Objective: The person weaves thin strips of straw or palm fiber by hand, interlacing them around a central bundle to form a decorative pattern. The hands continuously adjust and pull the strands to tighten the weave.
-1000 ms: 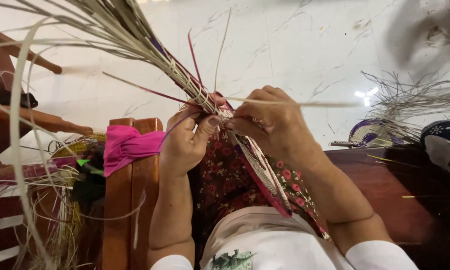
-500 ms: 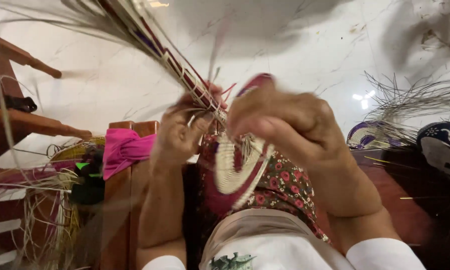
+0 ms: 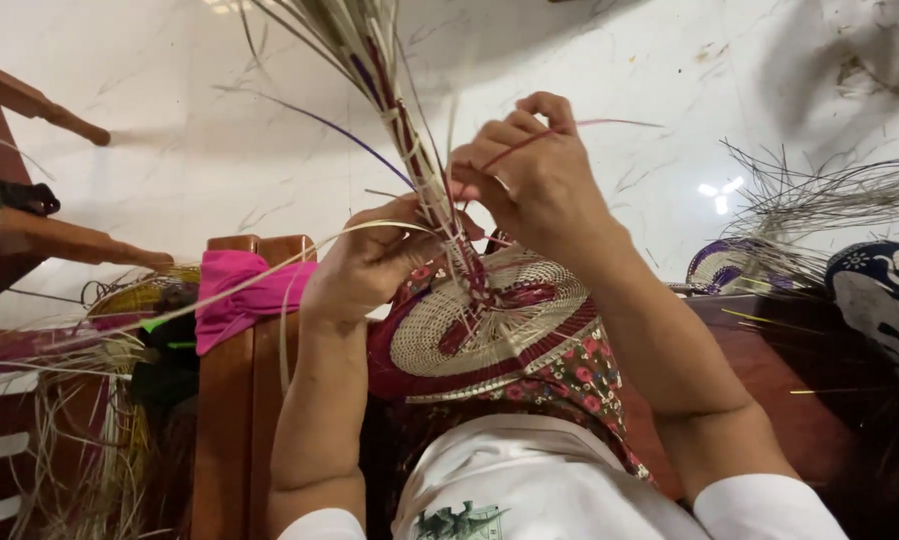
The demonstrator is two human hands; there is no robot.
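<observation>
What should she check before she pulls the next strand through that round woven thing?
1. Left hand steadies the round woven disc at its rim: ok.
2. Right hand pinches a thin reddish strand: ok.
3. Bundle of loose straw strands stands gathered above the disc, not spread over the work: ok.
4. Disc rests on the flowered cloth in the lap: ok.
5. Whether the strand is threaded through the weave: cannot tell, the fingers hide it.
6. Spare straw on the floor lies at the right side: ok.
</observation>
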